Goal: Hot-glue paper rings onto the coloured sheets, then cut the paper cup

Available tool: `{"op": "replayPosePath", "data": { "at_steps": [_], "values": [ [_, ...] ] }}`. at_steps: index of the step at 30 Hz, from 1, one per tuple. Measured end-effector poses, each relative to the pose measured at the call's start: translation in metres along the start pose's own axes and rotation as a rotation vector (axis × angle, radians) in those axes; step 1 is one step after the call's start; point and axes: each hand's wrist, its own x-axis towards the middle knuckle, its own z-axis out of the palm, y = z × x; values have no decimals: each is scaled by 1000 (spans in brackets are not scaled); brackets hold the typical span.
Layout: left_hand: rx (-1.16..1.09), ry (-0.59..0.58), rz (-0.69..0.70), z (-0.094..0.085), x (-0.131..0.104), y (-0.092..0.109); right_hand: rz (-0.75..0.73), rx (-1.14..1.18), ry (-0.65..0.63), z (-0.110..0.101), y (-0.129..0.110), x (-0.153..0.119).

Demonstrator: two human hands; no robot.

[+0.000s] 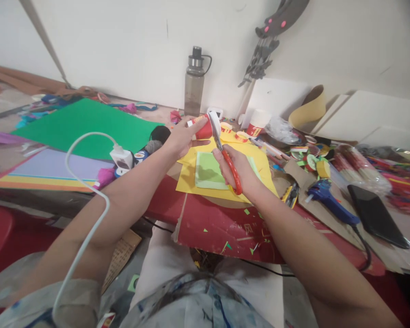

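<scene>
A red and white paper cup [203, 128] is gripped by my left hand [186, 138], its fingers along the side. Red-handled scissors [228, 163] are in my right hand [237, 168], with the blades pointing up and away at the cup's right side. Whether the blades are closed on the paper is too small to tell. Below both hands lie yellow sheets [187, 180] with a light green square [208, 171] on top. Cut red and yellow cup rings [241, 136] rest just behind, beside a second paper cup [258, 123].
A bottle [193, 86] stands at the back. Green card [92, 125] and a white cable with a plug [123, 159] are left. A yellow cutter [290, 195], blue glue gun [333, 202] and black phone [377, 215] lie right. Green scraps dot the red board [222, 223].
</scene>
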Motion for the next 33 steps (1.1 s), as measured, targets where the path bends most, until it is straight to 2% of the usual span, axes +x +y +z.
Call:
{"op": "replayPosePath", "data": {
  "at_steps": [19, 26, 28, 33],
  "values": [
    [3, 46, 15, -2, 7, -3, 26, 27, 20, 5, 0, 2],
    [8, 31, 27, -2, 4, -1, 14, 31, 31, 7, 1, 1],
    [-1, 26, 7, -4, 5, 0, 1, 2, 41, 7, 0, 1],
    [-10, -23, -154, -13, 12, 1, -89, -110, 48, 5, -6, -1]
  ]
}}
